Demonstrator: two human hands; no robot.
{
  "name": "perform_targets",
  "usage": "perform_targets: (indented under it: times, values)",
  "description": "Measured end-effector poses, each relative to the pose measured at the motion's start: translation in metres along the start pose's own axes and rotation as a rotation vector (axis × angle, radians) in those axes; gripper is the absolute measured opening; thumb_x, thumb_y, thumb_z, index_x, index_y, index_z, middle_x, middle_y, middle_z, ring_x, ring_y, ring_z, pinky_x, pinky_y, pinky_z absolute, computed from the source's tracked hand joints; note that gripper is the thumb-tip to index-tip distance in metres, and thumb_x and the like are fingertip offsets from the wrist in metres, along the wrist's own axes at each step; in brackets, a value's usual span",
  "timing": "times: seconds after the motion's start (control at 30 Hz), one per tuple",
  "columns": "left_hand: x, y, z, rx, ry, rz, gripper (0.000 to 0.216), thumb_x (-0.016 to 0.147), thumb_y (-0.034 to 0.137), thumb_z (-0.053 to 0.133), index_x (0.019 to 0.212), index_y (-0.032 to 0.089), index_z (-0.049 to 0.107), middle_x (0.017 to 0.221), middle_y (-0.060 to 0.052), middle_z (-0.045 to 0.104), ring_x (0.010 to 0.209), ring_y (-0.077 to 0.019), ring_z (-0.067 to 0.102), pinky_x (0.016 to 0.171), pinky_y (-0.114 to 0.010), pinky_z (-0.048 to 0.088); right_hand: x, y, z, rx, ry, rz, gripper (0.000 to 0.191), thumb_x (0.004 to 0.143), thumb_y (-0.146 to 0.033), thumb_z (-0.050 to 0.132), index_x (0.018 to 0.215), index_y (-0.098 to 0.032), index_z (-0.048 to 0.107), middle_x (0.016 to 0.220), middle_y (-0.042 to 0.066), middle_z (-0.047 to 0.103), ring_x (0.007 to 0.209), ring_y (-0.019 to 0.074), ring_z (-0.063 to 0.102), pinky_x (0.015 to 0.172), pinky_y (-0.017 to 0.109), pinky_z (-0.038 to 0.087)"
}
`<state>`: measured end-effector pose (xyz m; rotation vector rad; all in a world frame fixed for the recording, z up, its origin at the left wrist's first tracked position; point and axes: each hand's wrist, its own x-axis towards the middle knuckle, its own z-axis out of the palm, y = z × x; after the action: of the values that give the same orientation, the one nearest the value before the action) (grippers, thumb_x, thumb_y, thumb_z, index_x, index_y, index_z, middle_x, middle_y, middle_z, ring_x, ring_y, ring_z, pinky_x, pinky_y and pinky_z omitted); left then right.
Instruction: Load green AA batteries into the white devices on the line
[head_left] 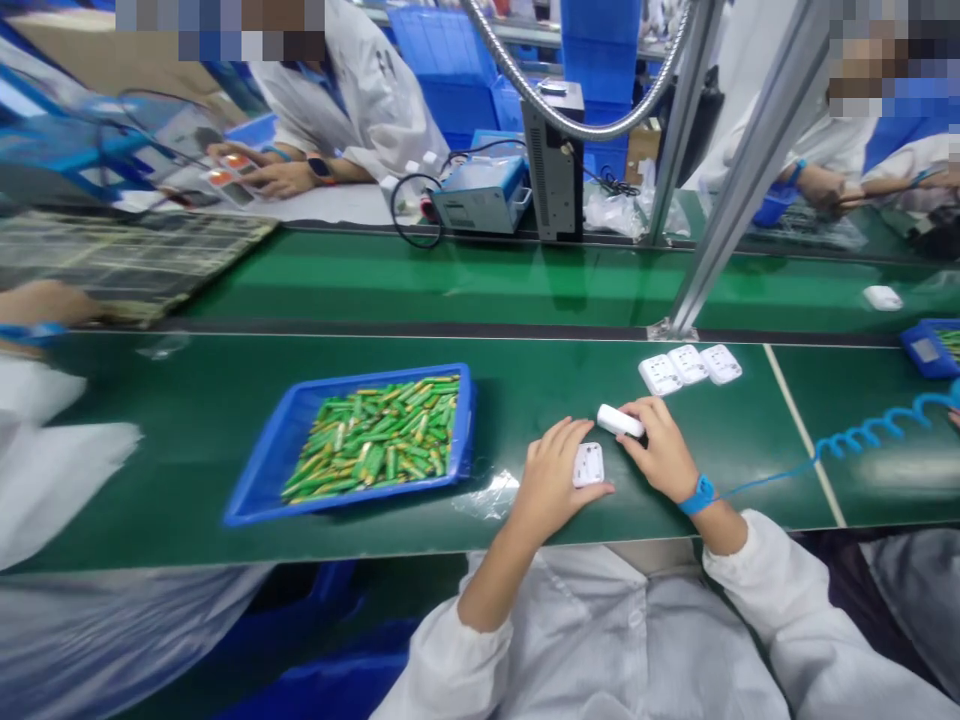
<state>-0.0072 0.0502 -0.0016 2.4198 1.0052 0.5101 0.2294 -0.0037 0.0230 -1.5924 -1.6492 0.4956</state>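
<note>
My left hand (553,478) is closed round a small white plastic device (589,465), held just above the green belt (225,420). My right hand (660,450) grips a second white piece (619,421), a rounded cover, right beside it. A blue wrist strap (699,495) with a coiled blue cord (870,432) sits on my right wrist. Three more white devices (688,366) lie in a row on the belt just beyond my right hand. A blue tray (264,480) full of green batteries (375,438) stands to the left of my hands.
A slanted metal post (739,190) rises from the belt behind the devices. Beyond it stand a blue box unit (480,195) and a dark upright unit (553,165). Other people in white coats work across the belt and at my left. Another blue tray (930,348) sits far right.
</note>
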Motion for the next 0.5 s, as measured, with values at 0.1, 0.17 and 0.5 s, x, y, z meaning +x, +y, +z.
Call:
perform_targets:
  times: [0.1,0.17,0.5]
  values:
    - [0.001,-0.004,0.003,0.016,0.012,0.012,0.094,0.084,0.057,0.098,0.161,0.025,0.054,0.159,-0.017,0.064,0.155,-0.0428,0.053,0.119,-0.056,0.048,-0.020,0.009,-0.022,-0.067,0.095,0.016,0.031,0.107,-0.031,0.066,0.137,-0.025,0.071,0.131,0.013,0.075,0.123,0.0320,0.071,0.110,0.048,0.058]
    - [0.001,-0.004,0.004,0.026,0.017,0.024,0.088,0.086,0.057,0.097,0.158,0.026,0.057,0.157,-0.016,0.065,0.153,-0.0428,0.055,0.117,-0.056,0.049,-0.037,0.026,-0.048,-0.163,0.199,0.060,0.033,0.108,-0.037,0.065,0.138,-0.025,0.071,0.132,0.013,0.077,0.123,0.0325,0.072,0.108,0.047,0.059]
    - [0.004,0.003,0.000,-0.020,0.009,0.020,0.077,0.084,0.053,0.099,0.146,0.026,0.064,0.153,-0.014,0.066,0.151,-0.0426,0.056,0.116,-0.058,0.050,-0.117,0.165,-0.216,-0.810,0.686,0.316,0.045,0.093,-0.041,0.056,0.123,-0.014,0.076,0.117,0.023,0.076,0.113,0.0407,0.067,0.104,0.057,0.050]
